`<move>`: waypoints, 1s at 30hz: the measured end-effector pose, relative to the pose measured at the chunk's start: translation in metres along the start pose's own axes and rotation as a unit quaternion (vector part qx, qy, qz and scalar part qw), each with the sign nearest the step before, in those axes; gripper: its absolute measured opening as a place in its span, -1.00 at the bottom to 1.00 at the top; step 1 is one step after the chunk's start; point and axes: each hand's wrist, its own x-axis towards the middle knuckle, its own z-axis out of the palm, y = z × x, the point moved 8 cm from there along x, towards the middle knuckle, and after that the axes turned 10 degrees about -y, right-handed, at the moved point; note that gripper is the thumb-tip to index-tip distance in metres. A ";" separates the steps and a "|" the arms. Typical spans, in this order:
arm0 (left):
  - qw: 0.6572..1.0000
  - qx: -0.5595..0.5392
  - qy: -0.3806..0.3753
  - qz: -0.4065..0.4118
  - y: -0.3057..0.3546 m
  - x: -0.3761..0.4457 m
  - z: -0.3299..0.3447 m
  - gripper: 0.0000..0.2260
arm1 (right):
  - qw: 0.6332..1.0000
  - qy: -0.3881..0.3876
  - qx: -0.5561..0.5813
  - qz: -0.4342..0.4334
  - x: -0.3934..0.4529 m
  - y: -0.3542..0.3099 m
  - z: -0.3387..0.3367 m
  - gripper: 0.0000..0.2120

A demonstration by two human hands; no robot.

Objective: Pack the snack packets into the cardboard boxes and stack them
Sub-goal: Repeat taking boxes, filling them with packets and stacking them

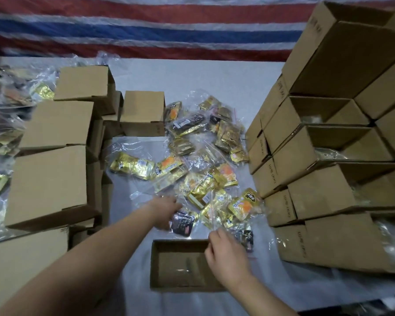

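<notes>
Head view: hands at the packet pile above an open box

An open cardboard box (180,265) is seen near the centre of the pale surface (214,74). Snack packets (205,160) in clear bags are scattered just beyond it. The left hand (165,212) is laid on a dark packet (184,223), fingers curled around its edge. The right hand (226,249) is held over the box's far right corner, fingers pinched together. Closed boxes (53,179) are stacked left; open-ended boxes (328,169) are stacked right.

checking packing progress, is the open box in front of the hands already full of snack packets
No, the open box shows its bare cardboard floor, with the snack packets lying on the table beyond it.
</notes>
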 end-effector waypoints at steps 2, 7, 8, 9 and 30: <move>0.998 0.062 -0.025 -0.015 -0.009 0.003 0.020 -0.17 | 1.000 0.009 -0.004 -0.003 0.004 -0.004 -0.002 -0.77; 0.996 0.014 0.004 -0.083 -0.025 0.010 0.044 -0.09 | 1.000 0.015 -0.010 -0.008 0.008 -0.009 -0.005 -0.78; 0.995 0.011 0.011 -0.095 -0.027 0.011 0.046 -0.09 | 1.000 0.011 -0.009 -0.006 0.008 -0.009 -0.005 -0.78; 0.994 0.013 0.017 -0.105 -0.029 0.013 0.048 -0.10 | 1.000 0.007 -0.012 -0.004 0.009 -0.008 -0.005 -0.77; 0.765 -0.511 0.386 -0.070 -0.030 -0.139 -0.127 -0.38 | 0.720 -0.057 0.691 0.028 0.050 -0.049 -0.109 -0.61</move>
